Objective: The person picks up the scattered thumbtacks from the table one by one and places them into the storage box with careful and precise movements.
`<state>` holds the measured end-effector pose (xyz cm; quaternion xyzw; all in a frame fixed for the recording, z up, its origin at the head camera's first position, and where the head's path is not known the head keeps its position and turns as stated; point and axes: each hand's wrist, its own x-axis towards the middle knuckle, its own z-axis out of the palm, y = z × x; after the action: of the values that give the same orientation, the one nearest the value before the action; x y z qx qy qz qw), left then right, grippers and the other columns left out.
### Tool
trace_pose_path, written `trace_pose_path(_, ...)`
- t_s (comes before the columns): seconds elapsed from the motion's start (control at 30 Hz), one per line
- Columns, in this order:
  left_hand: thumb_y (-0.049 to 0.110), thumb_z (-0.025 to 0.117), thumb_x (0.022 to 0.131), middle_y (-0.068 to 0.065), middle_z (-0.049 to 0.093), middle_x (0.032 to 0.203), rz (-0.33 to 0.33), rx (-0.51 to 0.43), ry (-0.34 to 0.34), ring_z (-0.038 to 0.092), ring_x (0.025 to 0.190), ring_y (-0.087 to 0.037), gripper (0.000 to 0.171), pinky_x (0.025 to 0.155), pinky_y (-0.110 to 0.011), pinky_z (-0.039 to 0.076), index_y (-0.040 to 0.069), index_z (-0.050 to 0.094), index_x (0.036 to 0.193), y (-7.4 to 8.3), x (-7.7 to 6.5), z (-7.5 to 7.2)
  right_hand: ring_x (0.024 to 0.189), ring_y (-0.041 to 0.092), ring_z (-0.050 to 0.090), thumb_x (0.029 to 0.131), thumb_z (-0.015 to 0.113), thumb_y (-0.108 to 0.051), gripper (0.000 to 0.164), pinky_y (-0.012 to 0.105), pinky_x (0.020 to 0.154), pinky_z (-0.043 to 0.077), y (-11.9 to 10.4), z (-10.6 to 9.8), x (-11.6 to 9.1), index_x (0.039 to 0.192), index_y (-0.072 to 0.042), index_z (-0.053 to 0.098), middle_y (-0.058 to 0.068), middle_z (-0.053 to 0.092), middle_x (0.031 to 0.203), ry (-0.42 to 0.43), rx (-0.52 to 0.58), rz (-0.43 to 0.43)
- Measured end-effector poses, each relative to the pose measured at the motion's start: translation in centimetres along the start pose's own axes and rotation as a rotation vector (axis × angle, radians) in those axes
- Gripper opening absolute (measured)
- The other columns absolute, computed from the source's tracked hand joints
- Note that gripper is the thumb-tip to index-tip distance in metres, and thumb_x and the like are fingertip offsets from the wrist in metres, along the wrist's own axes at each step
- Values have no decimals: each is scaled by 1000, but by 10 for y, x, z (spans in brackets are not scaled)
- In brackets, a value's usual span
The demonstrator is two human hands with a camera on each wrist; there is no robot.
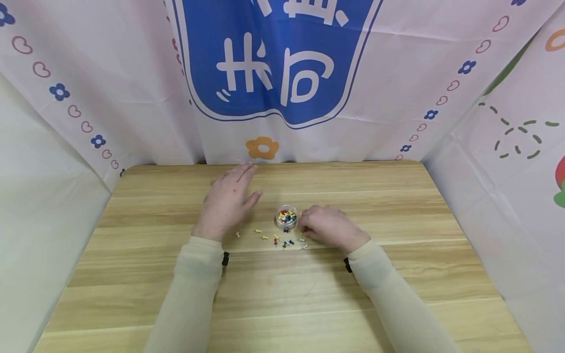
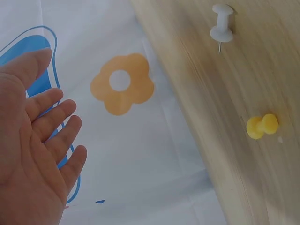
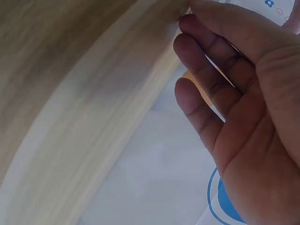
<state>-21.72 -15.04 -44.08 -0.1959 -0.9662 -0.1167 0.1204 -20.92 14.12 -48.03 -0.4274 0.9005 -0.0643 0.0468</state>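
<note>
Head view: at centre frame, a clear round container holds coloured pushpins; loose pushpins lie below it on the wooden table. Left of centre, my left hand has its fingers extended, gripping nothing. Right of centre, my right hand bends its fingers just beside the container; whether they pinch a pushpin, I cannot tell.

Wood-grain tbl: clear rd. tub, loose pushpins nr.

Head view looks down; both wrist views, nearer, share its tabletop.
</note>
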Motion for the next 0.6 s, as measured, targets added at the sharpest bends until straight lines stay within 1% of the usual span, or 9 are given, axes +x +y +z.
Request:
trace_pose_path(0.1, 45, 63, 100, -13, 37, 165, -1, 0, -13, 33, 151, -31, 73, 123, -55, 27, 8, 39, 159, 1, 0, 0, 82, 6, 59, 91, 78, -19, 8, 30, 69, 54, 1, -1, -1, 87, -25, 75, -13, 65, 90, 0, 1, 7)
trace_pose_path(0.23, 45, 63, 101, -12, 36, 166, -6, 3, -17, 32, 152, -30, 73, 123, -54, 27, 9, 39, 159, 1, 0, 0, 85, 6, 60, 93, 76, -20, 5, 27, 75, 55, 1, -4, -2, 95, -24, 78, -13, 67, 93, 19, -1, 12)
trace_pose_path(0.37, 45, 62, 101, -13, 37, 165, -1, 11, -14, 35, 150, -32, 72, 123, -54, 28, 8, 40, 159, 1, 1, 1, 94, 7, 64, 93, 76, -20, 11, 28, 85, 56, 2, -8, -2, 103, -23, 80, -11, 72, 102, 56, -16, 4)
trace_pose_path(0.47, 46, 62, 101, -13, 38, 164, 0, 16, -16, 35, 150, -32, 72, 123, -54, 28, 8, 40, 159, 1, 1, 2, 98, 8, 65, 93, 76, -20, 15, 29, 90, 56, 3, -10, -2, 107, -23, 80, -10, 73, 106, 82, -47, -8)
trace_pose_path(0.6, 46, 61, 101, -13, 37, 165, -4, 16, -29, 33, 151, -31, 73, 123, -53, 27, 8, 39, 159, 1, 1, 3, 98, 10, 65, 95, 75, -21, 13, 30, 89, 57, 3, -13, -2, 107, -21, 79, -9, 73, 104, 141, -97, -30)
